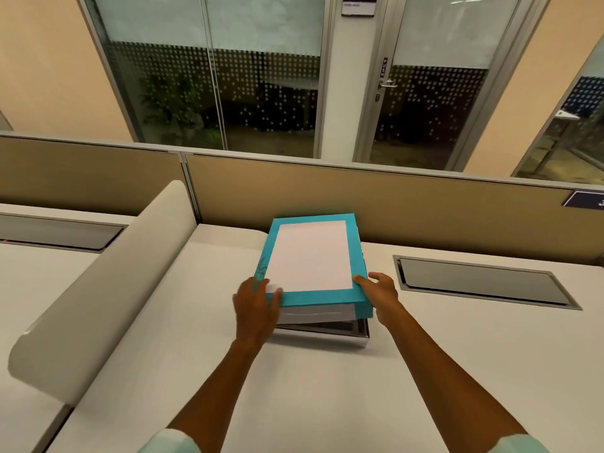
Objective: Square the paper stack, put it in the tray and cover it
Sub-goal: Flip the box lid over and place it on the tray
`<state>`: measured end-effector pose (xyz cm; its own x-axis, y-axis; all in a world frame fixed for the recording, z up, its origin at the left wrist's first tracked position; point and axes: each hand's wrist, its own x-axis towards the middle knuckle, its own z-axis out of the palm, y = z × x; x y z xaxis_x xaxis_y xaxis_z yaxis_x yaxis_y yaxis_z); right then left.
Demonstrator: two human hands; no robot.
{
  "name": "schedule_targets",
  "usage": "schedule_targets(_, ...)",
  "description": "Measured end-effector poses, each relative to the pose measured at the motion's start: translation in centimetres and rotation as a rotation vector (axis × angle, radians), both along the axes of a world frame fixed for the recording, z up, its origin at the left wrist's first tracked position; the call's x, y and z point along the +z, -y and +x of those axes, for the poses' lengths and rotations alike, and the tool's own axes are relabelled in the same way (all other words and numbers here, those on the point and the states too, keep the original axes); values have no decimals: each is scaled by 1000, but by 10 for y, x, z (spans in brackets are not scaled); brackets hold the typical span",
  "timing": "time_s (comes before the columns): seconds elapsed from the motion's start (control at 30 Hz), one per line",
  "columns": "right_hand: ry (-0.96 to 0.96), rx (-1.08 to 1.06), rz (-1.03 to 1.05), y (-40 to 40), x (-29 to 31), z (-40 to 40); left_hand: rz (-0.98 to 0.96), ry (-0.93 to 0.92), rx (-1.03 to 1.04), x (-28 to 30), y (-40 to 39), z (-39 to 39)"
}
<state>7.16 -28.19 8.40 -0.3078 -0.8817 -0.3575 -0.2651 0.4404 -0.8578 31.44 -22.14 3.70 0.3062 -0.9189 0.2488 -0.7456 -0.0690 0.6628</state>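
- a teal lid (318, 223) with a white panel on top sits tilted over the tray (327, 336), its near edge raised and its far edge lower toward the partition (392, 197).
- the left hand (256, 308) is at the lid's near left corner, thumb laid on the top edge and fingers curled down the side; its grip is clenched on that corner.
- the right hand (379, 294) takes the near right corner, thumb on the teal border, the other fingers spread along the right side; its grip is grasping the lid too.
- under the lifted near edge the paper stack (315, 313) shows as a white band of sheet edges; its top sheets look slightly uneven at the front.
- the stack sits in the tray, a shallow pale box with a dark inner wall, of which only the near front and right corner can be seen.
- the tray stands on the white counter (228, 387), close to the middle and just ahead of the person.
- a grey recessed flap (483, 282) is set into the counter to the right, well apart from the tray.
- a rounded beige divider (98, 289) runs along the counter's left side.
- both forearms are bare, with pale green sleeves (170, 443) at the bottom edge.
- beyond the partition are glass walls and a door (434, 93) marked push.
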Motion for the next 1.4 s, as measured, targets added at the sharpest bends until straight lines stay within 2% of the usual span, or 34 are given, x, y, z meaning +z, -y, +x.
schedule_targets(0.07,-41,14,13,-2,-10,-5,110,-138,71,-5,4,14)
schedule_targets(0.2,-64,36,63,-5,-26,-11,310,-550,87,-12,7,27)
schedule_targets(0.33,-42,69,106,-10,-40,-14,267,-662,95,-15,10,23)
schedule_targets(0.53,-21,119,71,-15,-47,-15,231,-649,71,-18,8,23)
schedule_targets(0.8,-114,186,-5,-25,-58,-10,267,-526,49,-21,10,23)
schedule_targets(1.1,-180,255,49,-26,-69,-8,313,-433,25,-29,14,26)
schedule_targets(1.17,-245,292,49,-24,-72,-8,323,-382,29,-29,16,26)
schedule_targets(1.3,-527,333,45,-11,-74,-5,331,-196,35,-27,28,30)
schedule_targets(1.4,-644,373,28,-1,-71,-1,322,-93,-41,-25,43,29)
